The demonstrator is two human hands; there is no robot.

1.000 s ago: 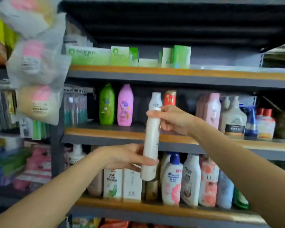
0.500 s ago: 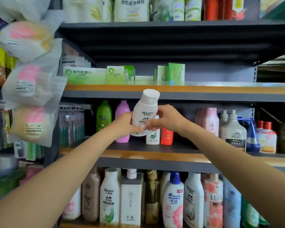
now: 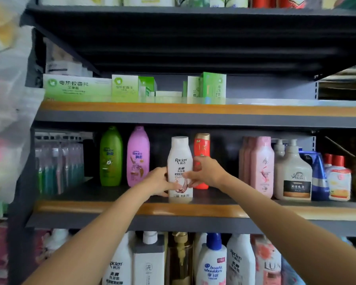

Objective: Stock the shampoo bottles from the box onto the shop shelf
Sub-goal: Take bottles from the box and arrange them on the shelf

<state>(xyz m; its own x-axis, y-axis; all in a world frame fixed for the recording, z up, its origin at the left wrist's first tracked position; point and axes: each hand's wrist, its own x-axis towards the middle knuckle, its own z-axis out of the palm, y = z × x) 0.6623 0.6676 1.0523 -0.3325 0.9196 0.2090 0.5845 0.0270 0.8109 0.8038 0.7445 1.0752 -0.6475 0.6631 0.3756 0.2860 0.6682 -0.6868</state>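
Note:
A white shampoo bottle stands upright on the middle shelf, between a pink bottle and a red bottle. My left hand grips its lower left side. From the right, my right hand holds the bottle's lower part, its fingers curled over the label. The bottle's base rests on the shelf board. The box is out of view.
A green bottle stands left of the pink one. Pink bottles, a white pump bottle and small red-capped bottles fill the right. Green cartons sit on the shelf above. Plastic bags hang at left.
The white bottle went from tilted in the air to upright on the middle shelf, in front of the red bottle. Both hands moved forward with it and still hold it.

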